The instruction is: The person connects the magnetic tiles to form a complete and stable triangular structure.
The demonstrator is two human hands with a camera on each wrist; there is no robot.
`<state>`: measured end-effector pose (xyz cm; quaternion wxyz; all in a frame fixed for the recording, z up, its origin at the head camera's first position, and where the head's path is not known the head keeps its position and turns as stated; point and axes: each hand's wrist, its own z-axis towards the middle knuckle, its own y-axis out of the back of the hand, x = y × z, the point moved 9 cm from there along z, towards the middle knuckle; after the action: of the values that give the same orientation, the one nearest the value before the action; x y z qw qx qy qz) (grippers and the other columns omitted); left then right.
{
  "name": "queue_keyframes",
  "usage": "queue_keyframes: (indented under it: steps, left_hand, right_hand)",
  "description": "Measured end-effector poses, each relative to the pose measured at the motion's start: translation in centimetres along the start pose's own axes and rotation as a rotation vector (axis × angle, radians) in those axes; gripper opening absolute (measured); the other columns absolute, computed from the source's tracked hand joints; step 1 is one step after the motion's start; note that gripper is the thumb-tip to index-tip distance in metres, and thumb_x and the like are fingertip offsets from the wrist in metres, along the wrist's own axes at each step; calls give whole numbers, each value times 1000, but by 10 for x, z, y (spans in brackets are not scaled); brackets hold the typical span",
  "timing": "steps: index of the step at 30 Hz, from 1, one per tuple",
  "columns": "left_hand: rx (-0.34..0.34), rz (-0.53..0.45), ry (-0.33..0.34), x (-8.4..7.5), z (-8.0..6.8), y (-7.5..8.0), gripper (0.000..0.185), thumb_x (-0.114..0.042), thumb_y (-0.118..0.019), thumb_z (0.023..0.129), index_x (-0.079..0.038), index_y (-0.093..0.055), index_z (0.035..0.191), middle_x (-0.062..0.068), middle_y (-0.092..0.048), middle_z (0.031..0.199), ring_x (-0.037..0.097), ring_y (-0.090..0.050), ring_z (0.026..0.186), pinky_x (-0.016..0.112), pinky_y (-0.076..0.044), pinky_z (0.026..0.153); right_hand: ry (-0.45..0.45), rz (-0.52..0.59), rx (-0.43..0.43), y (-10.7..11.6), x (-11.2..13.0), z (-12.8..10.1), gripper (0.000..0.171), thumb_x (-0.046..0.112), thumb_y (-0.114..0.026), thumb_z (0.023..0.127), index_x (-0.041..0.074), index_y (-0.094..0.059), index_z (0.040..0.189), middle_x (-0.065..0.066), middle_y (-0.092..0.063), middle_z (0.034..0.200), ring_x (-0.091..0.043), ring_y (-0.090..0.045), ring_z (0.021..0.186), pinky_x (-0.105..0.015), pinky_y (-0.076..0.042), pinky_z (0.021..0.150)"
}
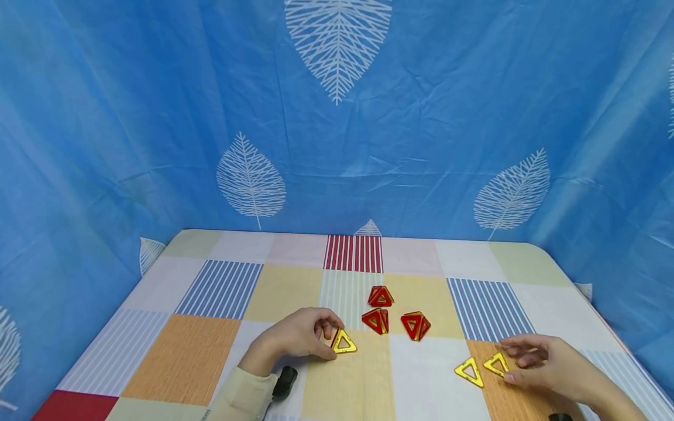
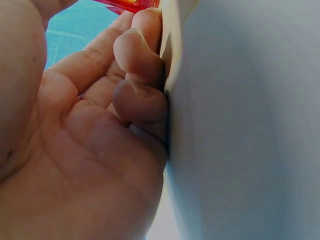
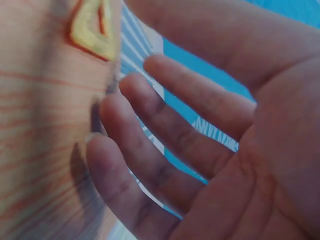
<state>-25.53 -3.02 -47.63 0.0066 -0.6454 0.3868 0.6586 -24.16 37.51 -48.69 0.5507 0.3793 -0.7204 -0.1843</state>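
Note:
In the head view my left hand (image 1: 302,333) holds a small piece between thumb and fingers, a yellow triangle tile (image 1: 344,345) with a red edge beside it. The left wrist view shows part of a red tile (image 2: 135,5) at the top, with the fingers of the left hand (image 2: 100,125) curled against the table. Over at the right, my right hand (image 1: 547,365) is beside a hollow yellow triangle tile (image 1: 489,366) lying on the cloth. Its fingers (image 3: 165,117) are spread and relaxed in the right wrist view, apart from the yellow tile (image 3: 82,35).
Another yellow triangle tile (image 1: 461,368) lies just left of the first. Three red pyramid shapes built of triangle tiles, such as this one (image 1: 416,325), stand mid-table. A patchwork cloth (image 1: 253,292) covers the table, and a blue curtain (image 1: 158,117) hangs behind it.

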Motion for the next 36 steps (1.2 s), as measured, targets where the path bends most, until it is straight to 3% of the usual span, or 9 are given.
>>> queue_keyframes:
  steps: [11, 17, 23, 28, 32, 36]
  left_hand:
    - [0, 10, -8, 0, 1, -1, 39, -3, -88, 74, -10, -68, 107, 4, -58, 83, 15, -46, 70, 27, -40, 61]
    - [-1, 14, -14, -1, 1, 0, 39, -3, -88, 74, -9, -69, 107, 4, -58, 83, 16, -46, 70, 27, -40, 61]
    - [-4, 13, -6, -1, 1, 0, 39, -3, -88, 74, -10, -68, 107, 4, -57, 83, 16, -46, 70, 27, -39, 61]
    - [-7, 11, -5, -1, 1, 1, 39, -2, -88, 74, -9, -68, 107, 4, -57, 83, 16, -46, 70, 27, -39, 61]
    - [-6, 5, -1, -2, 0, 1, 39, -2, -88, 74, -9, -68, 107, 5, -57, 83, 16, -46, 71, 27, -39, 61]
    - [-5, 3, 1, -2, -1, 2, 39, -2, -87, 74, -9, -68, 107, 5, -57, 83, 16, -46, 70, 27, -39, 61]
  right_hand:
    - [-52, -84, -78, -5, -5, -1, 69, 31, -93, 69, -10, -67, 118, -8, -69, 104, -19, -59, 85, -33, -53, 72]
    - [-27, -116, -116, -4, -2, 0, 52, 21, -89, 76, -8, -70, 115, -10, -70, 102, -18, -59, 81, -31, -52, 68]
    - [-9, -130, -131, -4, -4, 3, 51, 20, -87, 78, -8, -70, 118, -2, -67, 94, -19, -56, 80, -28, -50, 64]
    - [-9, -154, -157, -2, -6, 5, 40, 17, -84, 81, -2, -74, 115, 0, -64, 88, -19, -51, 77, -29, -45, 61]
    - [-1, -154, -165, -1, -4, 5, 39, 21, -82, 85, -3, -74, 113, -6, -70, 95, -20, -59, 80, -33, -53, 68]
    - [12, -75, -197, 4, 4, 2, 42, 23, -80, 87, -8, -71, 113, -16, -72, 101, -23, -69, 85, -35, -57, 71]
